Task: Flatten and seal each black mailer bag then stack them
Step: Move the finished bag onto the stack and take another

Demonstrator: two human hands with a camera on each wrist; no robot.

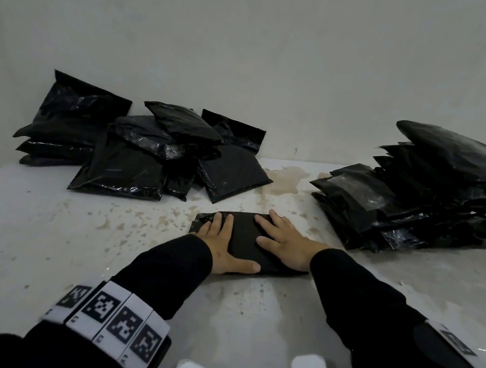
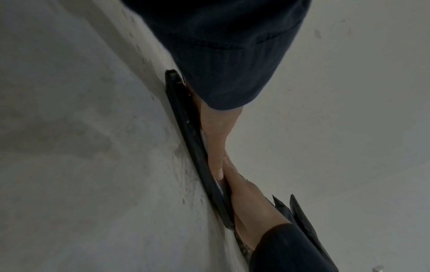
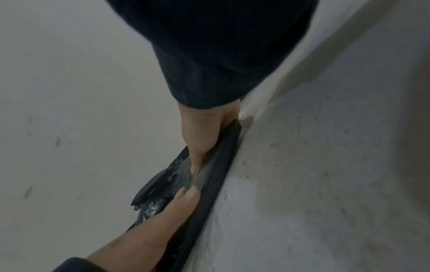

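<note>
A black mailer bag [image 1: 244, 238] lies flat on the stained white table [image 1: 65, 251], just in front of me at the centre. Both my hands press down on it with straight, spread fingers. My left hand [image 1: 225, 244] covers its left half, thumb stretched along the near edge. My right hand [image 1: 283, 241] covers its right half. In the left wrist view my left hand [image 2: 214, 139] lies flat on the thin bag [image 2: 186, 119], meeting my right hand [image 2: 251, 208]. The right wrist view shows my right hand [image 3: 200, 139] and left hand [image 3: 172, 217] flat on the bag [image 3: 216, 174].
A loose heap of several black mailer bags [image 1: 133, 147] leans against the wall at the back left. At the right stands a tall stack of mailer bags [image 1: 443, 196]. A brown stain [image 1: 284, 177] marks the table between them.
</note>
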